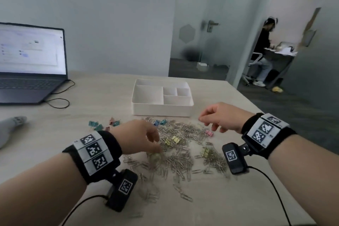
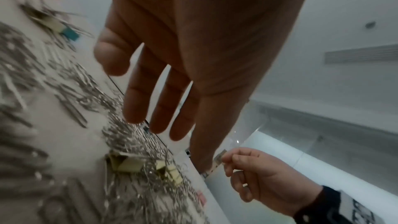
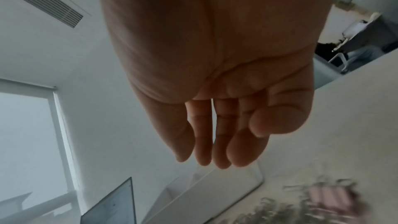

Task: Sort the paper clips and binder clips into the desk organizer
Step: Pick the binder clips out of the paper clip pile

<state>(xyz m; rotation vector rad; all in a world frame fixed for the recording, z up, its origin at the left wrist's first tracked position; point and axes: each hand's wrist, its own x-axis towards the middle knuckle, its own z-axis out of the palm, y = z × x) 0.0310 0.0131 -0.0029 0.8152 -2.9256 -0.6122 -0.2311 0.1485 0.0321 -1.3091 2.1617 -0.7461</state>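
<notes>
We see the left hand (image 1: pixel 139 136) nearest us, fingers (image 2: pixel 137 98) straight and spread, hovering palm-down over the paper clips (image 1: pixel 181 158) and yellow binder clips (image 1: pixel 172 140) scattered on the desk (image 1: pixel 220 198). The right hand (image 1: pixel 220 116) hangs loosely curled and holding nothing, just beyond the heap. Past both hands stands the white desk organizer (image 1: pixel 162 110).

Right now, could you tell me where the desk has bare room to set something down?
Bare desk lies between the laptop and the organizer. The paper clips crowd the front of the organizer.
</notes>
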